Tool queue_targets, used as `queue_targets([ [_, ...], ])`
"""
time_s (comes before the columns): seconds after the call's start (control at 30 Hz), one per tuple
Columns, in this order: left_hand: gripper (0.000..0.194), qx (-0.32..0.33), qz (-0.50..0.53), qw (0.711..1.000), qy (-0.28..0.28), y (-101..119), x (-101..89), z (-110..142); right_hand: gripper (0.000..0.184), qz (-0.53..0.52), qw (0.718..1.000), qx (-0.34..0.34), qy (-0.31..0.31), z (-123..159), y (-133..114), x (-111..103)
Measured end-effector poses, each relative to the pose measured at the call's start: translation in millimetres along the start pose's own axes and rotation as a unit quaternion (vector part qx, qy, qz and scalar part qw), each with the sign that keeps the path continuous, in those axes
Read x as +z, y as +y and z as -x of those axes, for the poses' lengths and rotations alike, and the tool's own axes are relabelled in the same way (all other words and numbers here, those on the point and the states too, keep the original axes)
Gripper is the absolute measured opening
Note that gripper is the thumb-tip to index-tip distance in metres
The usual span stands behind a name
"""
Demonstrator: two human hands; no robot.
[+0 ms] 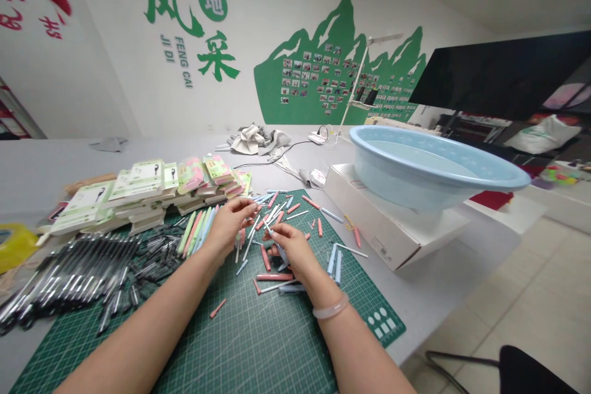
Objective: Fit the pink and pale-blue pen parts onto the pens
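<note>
My right hand (290,249) is closed, thumb and fingers pinching a slim light-blue pen barrel (280,253) with a white tip. Close by on the left, my left hand (233,221) has its fingertips pinched together; what they hold, if anything, is too small to name. Around both hands, loose pink pen barrels (274,277), blue barrels (338,266), pink caps (218,308) and white refills (297,215) lie scattered on the green cutting mat (221,345). A row of pastel pens (197,231) lies beside my left wrist, partly hidden by it.
Many black pens (87,268) cover the mat's left side, with stacked small boxes (143,188) behind. A yellow tape roll (17,247) is far left. A blue basin (429,166) sits on a white box (383,221) at right. Grey cloths (256,138) lie behind.
</note>
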State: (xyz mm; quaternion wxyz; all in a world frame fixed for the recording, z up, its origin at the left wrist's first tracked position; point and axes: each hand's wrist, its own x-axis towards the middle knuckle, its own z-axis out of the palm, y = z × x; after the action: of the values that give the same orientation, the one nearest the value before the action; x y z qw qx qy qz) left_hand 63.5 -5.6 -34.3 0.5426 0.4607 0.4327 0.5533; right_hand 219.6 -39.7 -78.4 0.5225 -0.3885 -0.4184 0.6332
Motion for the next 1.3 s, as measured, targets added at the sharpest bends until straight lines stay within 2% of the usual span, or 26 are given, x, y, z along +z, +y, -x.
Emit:
queue_targets([
  [0.33,0.029,-0.003,-0.004,1.0,-0.014,3.3,-5.6,-0.3,0.028,-0.027,0.999,-0.01,-0.015,0.1,2.3,-0.4],
  [0.77,0.028,-0.007,-0.013,0.999,-0.03,7.4,-1.8,2.7,0.029,-0.034,0.999,-0.01,-0.018,2.0,-1.2,1.9],
  [1.07,0.027,-0.006,-0.06,0.994,-0.089,9.1,4.0,8.4,0.026,-0.024,0.999,-0.021,-0.023,1.1,1.0,1.0],
  [1.3,0.027,-0.004,-0.072,0.993,-0.096,14.2,6.2,10.6,0.03,-0.04,0.999,-0.025,-0.022,2.5,3.3,3.5],
])
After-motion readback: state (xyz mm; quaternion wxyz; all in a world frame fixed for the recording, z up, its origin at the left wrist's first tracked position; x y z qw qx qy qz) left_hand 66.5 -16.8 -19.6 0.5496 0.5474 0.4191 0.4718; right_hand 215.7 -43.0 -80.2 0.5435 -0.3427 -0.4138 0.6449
